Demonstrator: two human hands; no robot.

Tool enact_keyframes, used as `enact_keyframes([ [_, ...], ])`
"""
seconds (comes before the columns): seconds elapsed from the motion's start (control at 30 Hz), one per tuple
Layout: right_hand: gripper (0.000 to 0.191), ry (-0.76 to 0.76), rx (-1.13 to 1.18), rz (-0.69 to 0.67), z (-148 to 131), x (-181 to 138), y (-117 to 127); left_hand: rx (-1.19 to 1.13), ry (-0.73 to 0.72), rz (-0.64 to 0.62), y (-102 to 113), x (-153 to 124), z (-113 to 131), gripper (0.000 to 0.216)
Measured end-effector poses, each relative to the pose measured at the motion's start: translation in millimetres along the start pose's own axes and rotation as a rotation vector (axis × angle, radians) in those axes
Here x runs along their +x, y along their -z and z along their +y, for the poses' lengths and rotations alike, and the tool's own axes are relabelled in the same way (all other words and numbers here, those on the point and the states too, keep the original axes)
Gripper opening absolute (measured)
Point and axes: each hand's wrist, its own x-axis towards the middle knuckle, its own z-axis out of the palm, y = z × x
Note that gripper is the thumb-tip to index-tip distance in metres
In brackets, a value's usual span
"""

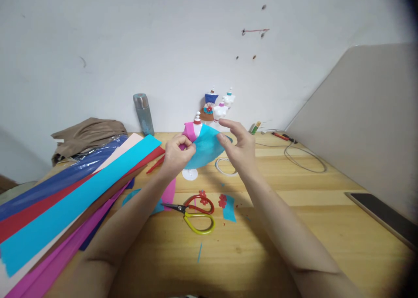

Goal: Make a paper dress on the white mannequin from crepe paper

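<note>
My left hand [176,155] pinches the edge of a turquoise crepe paper piece [206,148] against a small white mannequin [197,118]. A pink paper band [189,130] wraps the mannequin's shoulder, and a red strip rings its neck. Below the paper shows the round white base [190,174]. My right hand [242,149] is on the other side, thumb at the paper's right edge, its fingers spread apart. Scissors [192,211] with one red and one yellow handle lie on the table beneath, near red paper flowers [222,200] and a turquoise scrap [229,211].
Coloured paper strips [85,189] cover the left side, by a brown cloth [88,135] and a steel flask [143,114]. More small mannequins [220,110] stand at the wall. A white ring [225,166], a cable [307,169] and a phone [382,215] lie rightward.
</note>
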Motion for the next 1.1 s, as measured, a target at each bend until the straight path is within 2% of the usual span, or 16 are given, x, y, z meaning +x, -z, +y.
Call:
enact_keyframes([
  [0.1, 0.035, 0.15, -0.21, -0.05, -9, 8, 1, 0.009, -0.019, 0.002, 0, 0, -1, 0.021],
  [0.17, 0.037, 0.173, -0.28, -0.146, -18, 18, 0, 0.014, -0.028, 0.012, 0, 0, -2, 0.02],
  [0.3, 0.045, 0.061, -0.408, -0.405, -37, 38, -6, 0.001, -0.024, 0.028, -1, -1, -2, 0.019],
  [0.4, 0.053, -0.002, -0.452, -0.526, -42, 47, -13, 0.004, 0.004, 0.008, -1, -1, 0, 0.018],
  [0.6, 0.071, 0.009, -0.388, -0.555, -37, 50, -18, 0.007, 0.001, 0.003, -1, 0, 1, 0.018],
  [0.87, 0.081, 0.053, -0.326, -0.562, -38, 49, -22, 0.021, -0.061, -0.011, -2, 0, -8, 0.023],
  [1.1, 0.083, 0.041, -0.317, -0.575, -32, 50, -23, 0.293, -0.246, -0.004, 5, -7, -2, 0.025],
])
